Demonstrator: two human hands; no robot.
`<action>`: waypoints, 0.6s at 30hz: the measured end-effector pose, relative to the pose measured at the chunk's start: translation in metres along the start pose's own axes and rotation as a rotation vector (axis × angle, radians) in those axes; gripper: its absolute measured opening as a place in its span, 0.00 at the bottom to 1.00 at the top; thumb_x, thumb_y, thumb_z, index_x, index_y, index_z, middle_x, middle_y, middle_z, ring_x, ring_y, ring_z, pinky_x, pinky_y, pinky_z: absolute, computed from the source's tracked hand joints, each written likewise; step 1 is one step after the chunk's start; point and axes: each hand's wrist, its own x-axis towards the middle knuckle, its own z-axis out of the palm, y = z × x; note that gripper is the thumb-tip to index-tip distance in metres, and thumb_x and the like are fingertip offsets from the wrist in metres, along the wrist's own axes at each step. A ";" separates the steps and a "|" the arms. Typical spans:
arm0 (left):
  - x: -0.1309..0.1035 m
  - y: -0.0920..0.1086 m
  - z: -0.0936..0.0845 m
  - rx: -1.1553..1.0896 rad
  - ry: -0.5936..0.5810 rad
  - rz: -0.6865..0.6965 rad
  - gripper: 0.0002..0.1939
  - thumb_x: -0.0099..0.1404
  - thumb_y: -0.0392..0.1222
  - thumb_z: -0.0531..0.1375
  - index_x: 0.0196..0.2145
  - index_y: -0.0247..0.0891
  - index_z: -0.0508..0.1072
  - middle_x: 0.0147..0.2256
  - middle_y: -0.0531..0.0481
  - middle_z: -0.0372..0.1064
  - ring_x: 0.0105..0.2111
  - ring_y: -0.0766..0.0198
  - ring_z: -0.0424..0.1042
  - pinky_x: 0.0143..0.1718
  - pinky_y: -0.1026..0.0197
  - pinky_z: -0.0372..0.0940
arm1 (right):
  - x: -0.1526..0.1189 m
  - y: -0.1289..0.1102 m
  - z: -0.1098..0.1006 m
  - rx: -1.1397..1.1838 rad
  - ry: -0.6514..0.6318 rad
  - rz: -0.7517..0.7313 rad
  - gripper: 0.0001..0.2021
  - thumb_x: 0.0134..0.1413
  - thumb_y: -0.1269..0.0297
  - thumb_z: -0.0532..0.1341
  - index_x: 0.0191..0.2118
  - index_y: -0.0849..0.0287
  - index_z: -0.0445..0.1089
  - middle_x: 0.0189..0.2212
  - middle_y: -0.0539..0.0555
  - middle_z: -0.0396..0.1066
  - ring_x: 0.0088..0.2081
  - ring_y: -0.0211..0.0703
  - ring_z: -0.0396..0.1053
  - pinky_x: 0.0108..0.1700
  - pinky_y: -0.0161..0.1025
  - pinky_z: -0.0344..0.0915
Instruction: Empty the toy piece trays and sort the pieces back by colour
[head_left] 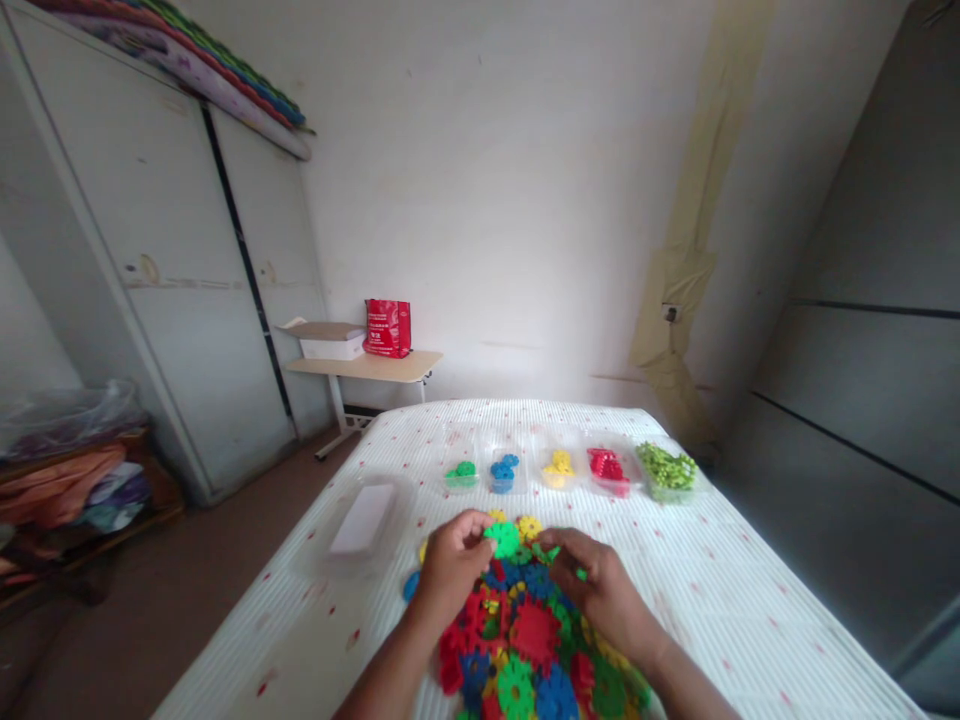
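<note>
My left hand [457, 562] pinches a bright green toothed gear piece [502, 540] between thumb and fingers, just above a heap of plastic gear pieces. Across from it, my right hand [596, 585] is curled over the heap's far right side; green shows at its fingertips and beside the thumb, partly hidden by the fingers. Below both hands, the heap mixes red, blue, green and yellow parts. A large red square gear piece [535, 635] lies near its middle, with a green gear [515, 686] and a blue gear [556, 693] nearer me.
Along the table's far side stand clear containers of green pieces [461, 475], blue pieces [503, 472], yellow pieces [558, 470], red pieces [609, 470] and light-green pieces [667, 470]. A clear tray [401, 520] with a white block lies left. Behind, a red bag [388, 328] stands on a small desk [409, 368].
</note>
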 end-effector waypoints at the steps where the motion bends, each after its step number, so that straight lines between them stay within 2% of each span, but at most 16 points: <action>1: 0.013 0.004 -0.007 0.020 0.035 -0.001 0.05 0.52 0.36 0.57 0.30 0.34 0.71 0.19 0.58 0.64 0.18 0.71 0.63 0.20 0.68 0.60 | 0.001 0.007 -0.002 -0.011 0.050 0.014 0.10 0.53 0.65 0.55 0.41 0.58 0.70 0.32 0.52 0.73 0.30 0.40 0.69 0.34 0.36 0.66; 3: 0.041 0.013 -0.020 0.044 0.091 0.009 0.07 0.57 0.38 0.57 0.34 0.33 0.71 0.24 0.55 0.67 0.21 0.70 0.65 0.23 0.66 0.63 | 0.002 0.023 -0.006 -0.025 0.144 0.029 0.10 0.54 0.61 0.55 0.38 0.58 0.70 0.31 0.53 0.73 0.30 0.41 0.70 0.33 0.36 0.67; 6: 0.078 0.024 -0.034 0.084 0.153 0.025 0.15 0.63 0.44 0.56 0.45 0.34 0.67 0.42 0.47 0.68 0.37 0.63 0.70 0.37 0.56 0.68 | 0.002 0.039 -0.009 -0.063 0.217 0.036 0.10 0.54 0.60 0.55 0.35 0.58 0.70 0.29 0.54 0.73 0.30 0.42 0.70 0.33 0.36 0.67; 9: 0.095 0.024 -0.039 0.132 0.191 0.037 0.18 0.64 0.46 0.56 0.49 0.36 0.65 0.48 0.46 0.65 0.44 0.58 0.68 0.43 0.50 0.67 | 0.002 0.043 -0.011 -0.114 0.217 0.020 0.10 0.53 0.62 0.54 0.33 0.58 0.71 0.28 0.53 0.74 0.29 0.42 0.71 0.33 0.36 0.67; 12: 0.086 0.012 -0.038 0.193 0.188 0.031 0.14 0.64 0.44 0.56 0.46 0.35 0.68 0.42 0.47 0.69 0.37 0.62 0.71 0.38 0.55 0.68 | 0.001 0.040 -0.013 -0.139 0.192 0.021 0.10 0.54 0.63 0.53 0.33 0.58 0.71 0.29 0.53 0.74 0.30 0.42 0.71 0.33 0.35 0.66; 15: 0.057 -0.004 -0.037 0.270 0.184 0.037 0.09 0.59 0.38 0.56 0.36 0.35 0.73 0.28 0.52 0.71 0.28 0.64 0.71 0.32 0.61 0.67 | 0.003 0.039 -0.013 -0.175 0.165 0.034 0.10 0.54 0.64 0.52 0.34 0.58 0.71 0.29 0.53 0.74 0.32 0.42 0.71 0.34 0.35 0.66; 16: 0.045 -0.009 -0.037 0.297 0.188 0.047 0.08 0.56 0.37 0.56 0.34 0.37 0.73 0.26 0.53 0.71 0.28 0.63 0.71 0.32 0.61 0.66 | 0.005 0.039 -0.013 -0.196 0.152 0.032 0.10 0.54 0.64 0.52 0.34 0.58 0.71 0.30 0.53 0.74 0.32 0.42 0.71 0.35 0.35 0.66; 18: 0.021 -0.018 -0.037 0.346 0.190 0.075 0.08 0.53 0.36 0.56 0.30 0.38 0.74 0.27 0.52 0.72 0.30 0.62 0.71 0.36 0.61 0.66 | 0.012 0.039 -0.011 -0.255 0.119 0.021 0.11 0.54 0.66 0.52 0.36 0.58 0.71 0.32 0.54 0.74 0.34 0.42 0.72 0.37 0.36 0.66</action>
